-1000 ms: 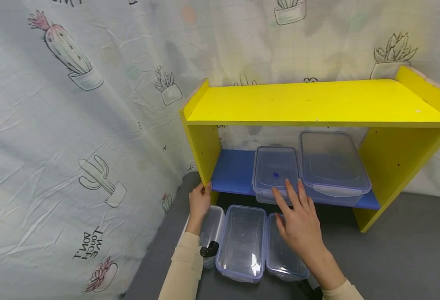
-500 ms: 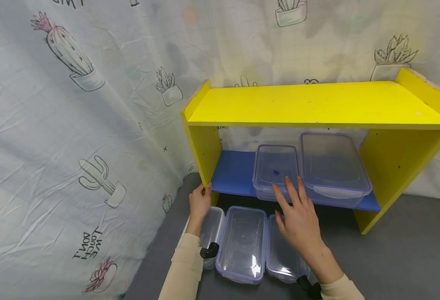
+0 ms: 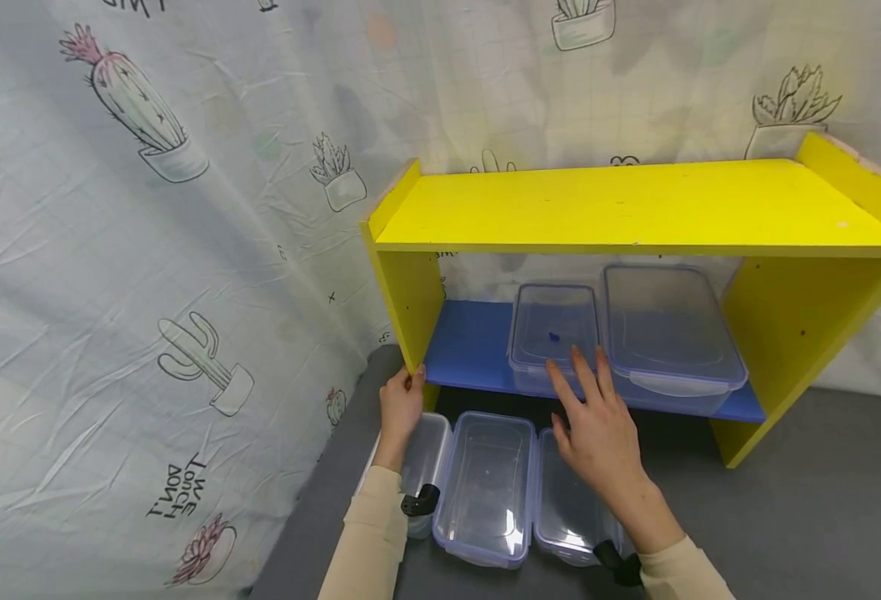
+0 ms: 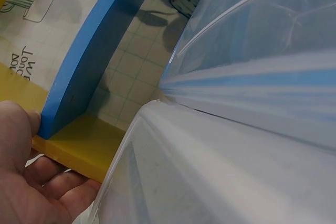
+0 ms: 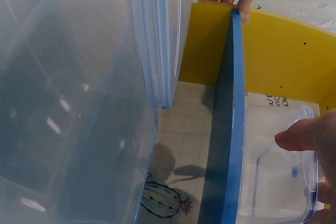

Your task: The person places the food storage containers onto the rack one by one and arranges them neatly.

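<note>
Yellow shelf unit [image 3: 803, 333] on grey surface [image 3: 808, 429], approx. 3 o'clock in head view; cactus-print curtain [image 3: 260, 250] behind & at 9 o'clock. In front, 6 o'clock of unit, 3 clear boxes in a row: L box [image 3: 427, 446], mid box [image 3: 485, 483], R box [image 3: 569, 500]. L forearm [image 3: 371, 525] crosses L box; R hand [image 3: 599, 433] partly hides R box. Top board [image 3: 620, 204] overhead, 12 o'clock.

Containers: small box [image 3: 553, 321] on blue board [image 3: 466, 342], lidded, clear; blue mark [image 3: 554, 337] seen, on lid or inside can't tell. Large box [image 3: 665, 321] just beside, its 3 o'clock, also lidded.

Hands: L hand [image 3: 400, 408] pinches L side panel [image 3: 402, 292] edge. R hand fingers spread, nearly straight, tips at small box front, no grip.
</note>
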`<state>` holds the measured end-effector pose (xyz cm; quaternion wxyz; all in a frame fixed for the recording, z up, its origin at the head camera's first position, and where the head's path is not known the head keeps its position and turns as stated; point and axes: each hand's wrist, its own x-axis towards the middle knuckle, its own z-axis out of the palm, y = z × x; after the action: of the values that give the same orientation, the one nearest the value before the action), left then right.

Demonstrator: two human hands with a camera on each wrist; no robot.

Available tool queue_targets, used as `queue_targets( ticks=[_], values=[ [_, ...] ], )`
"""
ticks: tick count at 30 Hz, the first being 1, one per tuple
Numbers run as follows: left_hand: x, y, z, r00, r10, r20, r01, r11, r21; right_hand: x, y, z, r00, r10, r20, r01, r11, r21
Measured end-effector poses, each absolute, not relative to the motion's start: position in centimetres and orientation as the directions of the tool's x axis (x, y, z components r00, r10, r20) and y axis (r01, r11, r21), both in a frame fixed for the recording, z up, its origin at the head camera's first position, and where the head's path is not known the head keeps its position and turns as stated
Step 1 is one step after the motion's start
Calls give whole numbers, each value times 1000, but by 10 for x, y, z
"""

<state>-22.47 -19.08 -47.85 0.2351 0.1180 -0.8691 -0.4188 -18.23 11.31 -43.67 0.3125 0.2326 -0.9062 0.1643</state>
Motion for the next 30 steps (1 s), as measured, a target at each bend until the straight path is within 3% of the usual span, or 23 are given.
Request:
queue_targets(
  ticks=[19, 30],
  values=[
    [-225, -189, -480, -834, -411, 369, 29, 635, 772, -193, 110, -441, -700, -316, 641, -541, 820, -186],
    [-225, -191, -479, -858, -403, 319, 6, 612, 791, -180, 122, -451, -607, -269, 747, -647, 714, -269]
  ],
)
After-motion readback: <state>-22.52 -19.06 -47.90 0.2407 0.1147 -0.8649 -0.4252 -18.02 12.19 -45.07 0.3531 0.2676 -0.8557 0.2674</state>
